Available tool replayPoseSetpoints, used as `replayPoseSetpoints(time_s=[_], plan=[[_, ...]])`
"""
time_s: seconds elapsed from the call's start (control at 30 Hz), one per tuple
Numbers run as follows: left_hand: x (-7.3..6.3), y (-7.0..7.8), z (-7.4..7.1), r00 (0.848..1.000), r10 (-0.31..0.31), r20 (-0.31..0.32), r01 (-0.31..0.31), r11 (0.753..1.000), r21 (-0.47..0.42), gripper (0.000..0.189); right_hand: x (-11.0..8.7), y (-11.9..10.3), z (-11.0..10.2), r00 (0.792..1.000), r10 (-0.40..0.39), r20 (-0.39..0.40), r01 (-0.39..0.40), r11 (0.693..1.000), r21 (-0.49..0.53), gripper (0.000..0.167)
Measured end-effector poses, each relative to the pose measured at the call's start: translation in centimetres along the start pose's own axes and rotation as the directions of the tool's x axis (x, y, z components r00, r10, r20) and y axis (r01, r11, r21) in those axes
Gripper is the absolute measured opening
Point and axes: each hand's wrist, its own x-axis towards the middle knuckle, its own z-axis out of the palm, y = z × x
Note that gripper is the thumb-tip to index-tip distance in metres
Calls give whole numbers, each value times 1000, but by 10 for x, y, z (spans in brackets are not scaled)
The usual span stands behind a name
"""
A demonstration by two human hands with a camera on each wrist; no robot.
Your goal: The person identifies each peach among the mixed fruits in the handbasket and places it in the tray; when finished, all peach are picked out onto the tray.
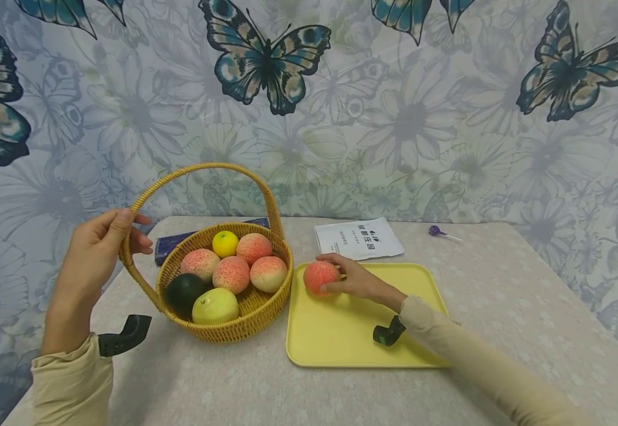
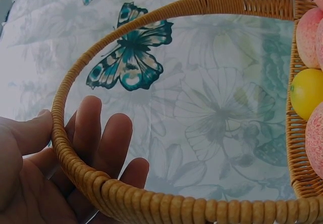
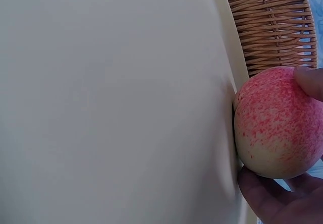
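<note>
My left hand (image 1: 98, 248) holds the handle (image 1: 202, 168) of a woven basket (image 1: 229, 338) at its left side, thumb on one side and fingers curled round the other. Inside the basket lie several peaches (image 1: 231, 275), a small yellow fruit (image 1: 225, 243), a yellow-green fruit (image 1: 215, 306) and a dark green fruit (image 1: 183, 294). My right hand (image 1: 359, 279) grips another peach (image 3: 277, 125) between thumb and fingers. This peach is over the upper left corner of a yellow tray (image 1: 335, 343), close beside the basket's wall.
Behind the tray lies a white printed packet (image 1: 359, 238). A purple-wrapped lollipop (image 1: 435, 231) is at the back right of the table (image 1: 511, 331). A dark blue item (image 1: 173, 242) sits behind the basket, partly hidden. A butterfly-print cloth (image 1: 394, 148) hangs at the back.
</note>
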Motion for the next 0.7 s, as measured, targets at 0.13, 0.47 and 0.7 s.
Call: replayPoseSetpoints(time_s=[0.13,0.47,0.7], plan=[[-1,0,-1,1000,7,-1,-7,1000,-4,44,-1,-1,0,1000,-5,5,5,1000,-1,67],[-1,0,-1,1000,8,4,-8,1000,-5,43,-1,1,0,1000,-1,11,1,1000,27,68],[-1,-1,-1,1000,16,1,-16,1000,-9,43,-1,0,-1,1000,-1,21,0,1000,23,67]])
